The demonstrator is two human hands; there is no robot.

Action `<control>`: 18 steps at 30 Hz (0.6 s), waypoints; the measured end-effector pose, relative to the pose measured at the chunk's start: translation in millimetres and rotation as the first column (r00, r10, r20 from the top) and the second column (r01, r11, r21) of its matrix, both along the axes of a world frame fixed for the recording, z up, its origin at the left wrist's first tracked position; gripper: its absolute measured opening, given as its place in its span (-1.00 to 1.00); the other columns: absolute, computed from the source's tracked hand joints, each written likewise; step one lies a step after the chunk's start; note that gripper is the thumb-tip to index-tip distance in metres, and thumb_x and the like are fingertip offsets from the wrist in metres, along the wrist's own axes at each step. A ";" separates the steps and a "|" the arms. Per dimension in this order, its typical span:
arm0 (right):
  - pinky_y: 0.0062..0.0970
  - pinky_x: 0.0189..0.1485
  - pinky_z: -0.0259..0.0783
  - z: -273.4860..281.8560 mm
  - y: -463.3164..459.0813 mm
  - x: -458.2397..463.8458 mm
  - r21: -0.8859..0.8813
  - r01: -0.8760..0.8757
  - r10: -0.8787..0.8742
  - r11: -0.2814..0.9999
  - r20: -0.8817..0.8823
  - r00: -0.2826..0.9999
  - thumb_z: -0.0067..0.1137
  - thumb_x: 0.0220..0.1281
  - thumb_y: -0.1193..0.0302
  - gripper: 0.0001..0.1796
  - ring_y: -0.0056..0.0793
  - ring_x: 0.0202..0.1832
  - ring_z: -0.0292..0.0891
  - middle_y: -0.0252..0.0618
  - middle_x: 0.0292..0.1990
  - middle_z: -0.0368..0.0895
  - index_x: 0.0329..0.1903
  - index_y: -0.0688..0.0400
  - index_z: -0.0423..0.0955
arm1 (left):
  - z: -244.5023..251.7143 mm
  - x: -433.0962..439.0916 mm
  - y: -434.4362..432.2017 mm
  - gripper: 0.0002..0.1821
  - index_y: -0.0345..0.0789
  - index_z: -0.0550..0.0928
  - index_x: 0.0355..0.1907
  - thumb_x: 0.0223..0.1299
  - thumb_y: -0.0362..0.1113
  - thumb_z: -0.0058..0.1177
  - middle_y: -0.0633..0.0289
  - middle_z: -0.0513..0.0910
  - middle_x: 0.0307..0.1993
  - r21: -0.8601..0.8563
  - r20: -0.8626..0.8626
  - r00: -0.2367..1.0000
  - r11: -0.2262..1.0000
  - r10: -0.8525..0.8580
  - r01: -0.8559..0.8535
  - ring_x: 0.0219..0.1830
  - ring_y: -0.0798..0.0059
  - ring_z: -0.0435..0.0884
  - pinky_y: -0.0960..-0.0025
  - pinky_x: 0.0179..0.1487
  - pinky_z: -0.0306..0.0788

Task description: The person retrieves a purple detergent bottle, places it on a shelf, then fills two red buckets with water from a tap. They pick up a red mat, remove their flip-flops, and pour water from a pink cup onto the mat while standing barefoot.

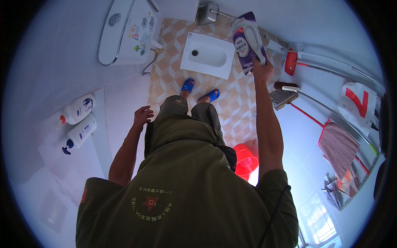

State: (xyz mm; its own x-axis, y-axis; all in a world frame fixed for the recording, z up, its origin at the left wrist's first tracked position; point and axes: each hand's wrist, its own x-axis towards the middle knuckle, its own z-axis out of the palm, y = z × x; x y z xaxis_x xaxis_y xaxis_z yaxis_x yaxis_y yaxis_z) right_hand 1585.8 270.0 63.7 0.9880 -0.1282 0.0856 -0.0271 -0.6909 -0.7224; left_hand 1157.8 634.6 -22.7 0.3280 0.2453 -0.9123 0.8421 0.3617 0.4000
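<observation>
My right hand [263, 72] is stretched out to the right of the squat toilet [207, 55], closed around the lower end of a purple detergent pack [243, 46]. A long pale grey oval shape [255, 38] runs along the pack's right side; whether it is a moulded handle or a separate piece, I cannot tell. The pack bears writing. My left hand [143, 115] hangs beside my left thigh with its fingers loosely apart and nothing in it. The white ceramic toilet lies in the tiled floor, beyond my feet in blue slippers [188, 85].
A white cistern [124, 34] hangs on the left wall, above a hose. Two white bottles [82, 130] stand on a ledge. A metal bin [207, 14] is at the back. Along the right wall are a red broom [291, 62], a mop [282, 97] and cloths [338, 145]. A red bucket [245, 159] stands behind me.
</observation>
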 end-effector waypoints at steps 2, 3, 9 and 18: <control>-0.29 -0.46 0.51 2.1 -16.6 -6.1 -0.022 0.055 -0.057 0.998 -0.072 0.996 0.38 -0.03 0.33 -0.63 -0.32 -0.54 0.65 -0.08 -0.53 0.68 -0.22 0.37 0.68 | -3.2 -5.4 -0.5 -0.50 -0.32 0.46 0.33 0.38 -0.24 0.06 0.15 0.70 -0.02 0.018 -0.012 1.000 1.000 -0.011 0.012 -0.05 0.35 0.71 0.31 -0.14 0.56; -0.23 -0.38 0.52 5.2 -27.5 -10.1 -0.013 0.093 -0.094 0.996 -0.163 0.982 0.36 -0.03 0.34 -0.64 -0.24 -0.48 0.68 -0.02 -0.49 0.70 -0.20 0.35 0.69 | -4.7 -7.4 -1.3 -0.50 -0.32 0.45 0.34 0.38 -0.24 0.06 0.15 0.70 -0.02 0.005 -0.004 1.000 1.000 0.006 -0.005 -0.05 0.35 0.71 0.30 -0.14 0.56; -0.12 -0.24 0.50 -4.1 -58.1 -44.6 -0.143 0.029 -0.048 0.989 -0.135 0.990 0.34 -0.05 0.33 -0.64 0.00 -0.37 0.69 0.11 -0.44 0.70 -0.20 0.31 0.70 | -7.3 -6.9 -13.6 -0.50 -0.31 0.45 0.34 0.39 -0.24 0.06 0.15 0.70 -0.03 -0.001 -0.004 1.000 1.000 -0.004 0.004 -0.06 0.36 0.71 0.30 -0.13 0.56; -0.12 -0.20 0.49 -23.0 -59.6 -43.3 -0.046 -0.037 0.028 0.998 -0.186 0.982 0.32 -0.05 0.34 -0.68 0.04 -0.36 0.66 0.11 -0.45 0.69 -0.25 0.32 0.68 | 15.1 2.7 -54.8 -0.50 -0.30 0.47 0.33 0.37 -0.24 0.09 0.17 0.71 -0.05 0.035 0.009 0.999 0.999 0.031 -0.031 -0.08 0.40 0.71 0.35 -0.15 0.56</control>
State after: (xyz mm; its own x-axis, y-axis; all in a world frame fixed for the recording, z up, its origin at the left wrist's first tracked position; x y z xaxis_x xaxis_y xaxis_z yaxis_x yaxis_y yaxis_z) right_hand 1542.4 210.5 40.7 0.9910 -0.0958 -0.0935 -0.1338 -0.7281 -0.6723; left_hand 1160.5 579.8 -7.5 0.3273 0.2872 -0.9002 0.8272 0.3734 0.4199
